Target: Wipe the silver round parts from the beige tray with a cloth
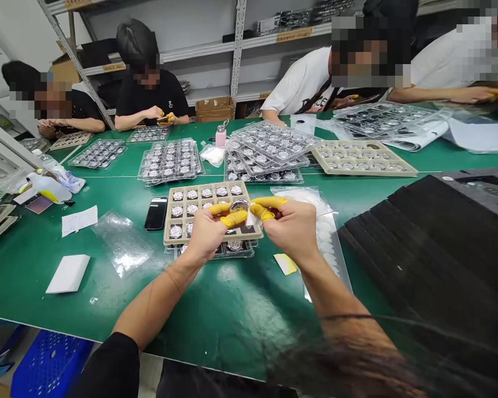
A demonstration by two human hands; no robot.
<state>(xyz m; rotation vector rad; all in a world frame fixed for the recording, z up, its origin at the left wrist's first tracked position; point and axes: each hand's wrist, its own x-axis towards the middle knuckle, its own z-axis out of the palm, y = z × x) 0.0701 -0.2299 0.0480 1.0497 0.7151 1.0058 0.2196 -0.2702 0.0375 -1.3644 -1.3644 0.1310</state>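
Observation:
My left hand [205,232] pinches a round silver-rimmed piece [238,206] between fingers in yellow finger cots. A small white wipe [251,216] is in my right hand [292,224], whose yellow-covered fingertips meet at the edge of the piece. Below both hands lies a beige compartment tray [167,220] with rows of similar round pieces in its pockets. It rests on a clear plastic tray [244,250] that holds more of them. My left hand covers part of the beige tray's front.
Left of the tray are a phone [156,214], a clear plastic bag [122,243] and a white block [68,273]. A yellow-white pad [285,264] lies right, near stacked black foam sheets [431,249]. Filled trays [170,160] and a pink bottle [220,137] stand farther back; several co-workers sit opposite.

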